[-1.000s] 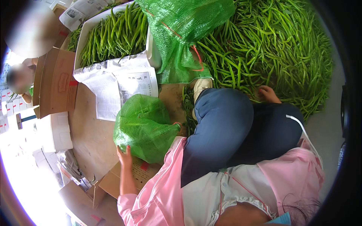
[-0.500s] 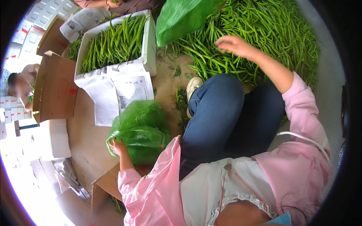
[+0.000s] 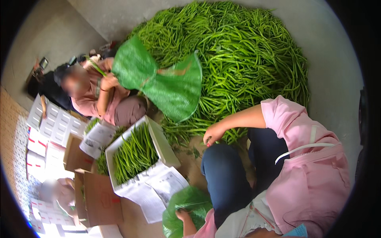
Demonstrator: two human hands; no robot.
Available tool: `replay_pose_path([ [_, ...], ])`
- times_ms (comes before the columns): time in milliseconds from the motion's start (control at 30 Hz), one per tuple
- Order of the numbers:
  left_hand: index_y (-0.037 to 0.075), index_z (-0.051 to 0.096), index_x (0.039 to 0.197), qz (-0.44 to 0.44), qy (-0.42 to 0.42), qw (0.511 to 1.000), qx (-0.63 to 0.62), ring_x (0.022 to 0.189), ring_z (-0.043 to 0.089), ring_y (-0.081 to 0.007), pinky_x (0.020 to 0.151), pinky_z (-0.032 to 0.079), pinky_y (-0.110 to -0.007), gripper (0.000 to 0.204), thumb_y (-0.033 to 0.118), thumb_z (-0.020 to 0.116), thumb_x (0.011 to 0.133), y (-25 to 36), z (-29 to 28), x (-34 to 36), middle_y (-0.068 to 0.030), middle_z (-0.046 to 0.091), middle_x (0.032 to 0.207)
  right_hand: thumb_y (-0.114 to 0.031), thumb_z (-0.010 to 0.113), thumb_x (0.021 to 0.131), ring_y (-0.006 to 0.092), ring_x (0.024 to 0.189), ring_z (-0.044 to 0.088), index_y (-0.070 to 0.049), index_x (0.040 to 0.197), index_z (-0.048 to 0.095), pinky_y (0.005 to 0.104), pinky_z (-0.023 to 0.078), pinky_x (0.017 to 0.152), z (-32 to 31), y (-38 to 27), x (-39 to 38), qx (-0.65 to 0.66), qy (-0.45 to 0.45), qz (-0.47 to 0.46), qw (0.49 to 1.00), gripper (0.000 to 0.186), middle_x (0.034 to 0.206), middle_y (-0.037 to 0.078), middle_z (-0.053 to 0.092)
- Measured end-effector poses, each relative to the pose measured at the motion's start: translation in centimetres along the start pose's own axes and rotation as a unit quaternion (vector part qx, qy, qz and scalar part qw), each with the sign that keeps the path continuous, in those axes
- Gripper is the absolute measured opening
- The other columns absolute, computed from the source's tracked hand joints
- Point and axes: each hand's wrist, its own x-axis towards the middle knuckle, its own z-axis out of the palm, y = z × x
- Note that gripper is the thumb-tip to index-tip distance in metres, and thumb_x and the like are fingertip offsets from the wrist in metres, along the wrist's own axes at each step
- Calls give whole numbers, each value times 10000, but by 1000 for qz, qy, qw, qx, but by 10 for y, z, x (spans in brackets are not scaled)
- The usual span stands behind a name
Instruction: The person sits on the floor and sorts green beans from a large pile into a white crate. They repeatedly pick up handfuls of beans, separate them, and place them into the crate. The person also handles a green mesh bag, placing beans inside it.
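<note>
In the lower middle my left hand (image 3: 183,216) lies against a crumpled green mesh plastic bag (image 3: 192,200), its fingers bent onto the bag's film. My right hand (image 3: 214,134) hangs just above my bent knee, by the near edge of a big heap of long green peppers (image 3: 254,59). Its fingers are loosely curled, a gap shows between thumb and fingers, and I see nothing in them. To the left of my knee, a white foam box (image 3: 166,146) holds long green peppers (image 3: 135,154) lined up side by side. Newspaper sheets (image 3: 164,188) hang over its near side.
A second green mesh bag (image 3: 170,85) is spread at the heap's left edge, beside a seated person (image 3: 93,91) holding peppers. Cardboard boxes (image 3: 101,198) stand left of the foam box, with another person (image 3: 63,194) beyond. White cartons (image 3: 55,123) are stacked at the far left.
The view has swung up and left, showing more heap and the seated person. My right hand has drawn back from over the peppers toward my knee. My left hand stays at the bag.
</note>
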Motion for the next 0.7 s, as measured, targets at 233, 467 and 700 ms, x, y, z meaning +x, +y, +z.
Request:
replay_pose_path([
  [233,72,560,1046,-114,-244,904,-331,936,551,-254,839,445,-438,336,324,432,865,233,98,-53,-82,593,1019,-387,633,758,173,744,596,-64,1034,577,310,462,621,31,24,2,78,122,61,988,429,821,79,632],
  [467,62,510,1076,-1,-470,819,-330,915,555,-257,801,462,-412,305,290,392,910,354,159,-173,-90,571,1016,-515,681,670,267,1047,517,-34,1267,384,358,422,850,30,-67,35,107,121,2,987,822,1089,174,561],
  [700,1,418,1114,489,-119,863,-33,966,466,-163,837,381,-319,326,168,528,857,339,168,-215,-119,476,1084,-167,676,689,220,719,600,-10,962,607,361,471,636,22,-53,52,353,316,142,869,322,809,137,617],
])
